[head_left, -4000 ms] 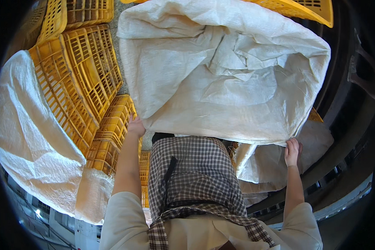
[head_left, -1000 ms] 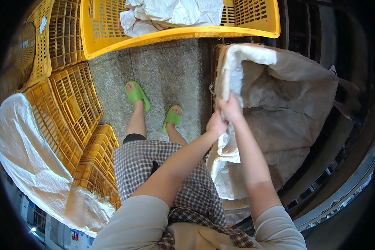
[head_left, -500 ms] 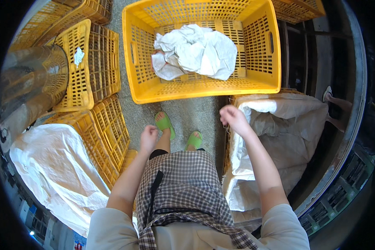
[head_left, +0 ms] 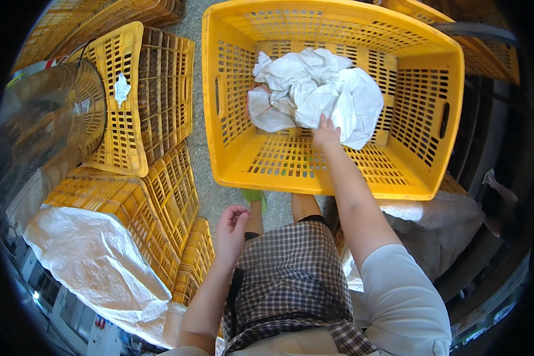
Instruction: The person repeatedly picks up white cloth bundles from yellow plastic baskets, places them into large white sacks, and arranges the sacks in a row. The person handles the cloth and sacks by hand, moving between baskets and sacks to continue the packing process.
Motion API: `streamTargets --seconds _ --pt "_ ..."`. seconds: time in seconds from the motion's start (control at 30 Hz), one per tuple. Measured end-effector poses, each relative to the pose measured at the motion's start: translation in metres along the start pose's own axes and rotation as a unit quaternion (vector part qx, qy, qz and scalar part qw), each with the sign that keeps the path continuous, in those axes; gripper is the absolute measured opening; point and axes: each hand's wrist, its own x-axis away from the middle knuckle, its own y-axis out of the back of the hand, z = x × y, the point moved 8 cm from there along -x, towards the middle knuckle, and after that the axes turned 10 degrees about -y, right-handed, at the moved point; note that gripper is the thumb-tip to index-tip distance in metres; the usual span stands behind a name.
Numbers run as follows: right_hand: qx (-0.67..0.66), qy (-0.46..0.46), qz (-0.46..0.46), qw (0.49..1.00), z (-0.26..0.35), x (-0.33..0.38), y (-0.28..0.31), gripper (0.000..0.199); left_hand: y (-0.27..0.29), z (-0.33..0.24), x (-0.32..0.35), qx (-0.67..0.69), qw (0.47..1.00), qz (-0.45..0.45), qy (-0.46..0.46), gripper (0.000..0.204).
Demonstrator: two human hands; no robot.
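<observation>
My right hand (head_left: 326, 133) reaches over the near rim of a large yellow plastic crate (head_left: 332, 188). Its fingers are apart and meet the lower edge of a crumpled white woven sack (head_left: 314, 83) lying inside; I see no grip on the cloth. Below the crate's near left corner hangs my left hand (head_left: 233, 226), its fingers curled in, with nothing visible in them. It is nearest to my checked apron (head_left: 288, 276) and my leg.
Yellow crates (head_left: 166, 95) are stacked at left, with a white sheet (head_left: 95, 249) over the nearer ones. A shiny metal cylinder (head_left: 53, 118) stands at far left. On the right, a pale-lined crate (head_left: 439, 228) is partly covered. Someone else's leg (head_left: 501, 193) shows at far right.
My right hand has moved up and into the crate, onto the white sack. The crate now appears nearer and further right as the view shifted. My left hand stays low, curled.
</observation>
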Motion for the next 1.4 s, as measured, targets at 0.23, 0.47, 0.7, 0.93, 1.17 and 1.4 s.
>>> streamTargets --seconds 0.23,0.47,0.7,0.93,1.17,1.4 --pt "-0.495 0.14 -0.092 0.853 -0.06 0.069 0.149 0.018 -0.034 -0.033 -0.034 -0.061 0.996 -0.049 -0.052 0.029" --pt "-0.857 0.052 0.102 0.502 -0.167 0.181 0.253 0.012 -0.075 -0.036 -0.07 0.161 0.956 -0.197 0.147 0.08" --pt "-0.916 -0.037 0.107 0.384 -0.212 0.265 0.28 0.048 -0.074 -0.089 -0.172 0.115 0.981 -0.152 -0.031 0.102" --pt "-0.887 -0.066 0.024 0.457 -0.253 0.28 0.275 0.044 -0.085 -0.185 -0.291 -0.078 0.976 0.113 -0.169 0.051" --pt "-0.45 -0.126 -0.111 0.877 -0.265 0.22 0.323 0.035 -0.037 -0.305 -0.214 0.004 0.961 0.073 -0.268 0.018" --pt "-0.685 0.162 0.094 0.704 -0.093 0.254 0.296 0.074 -0.206 -0.238 -0.002 -0.273 0.74 0.504 -0.352 0.024"
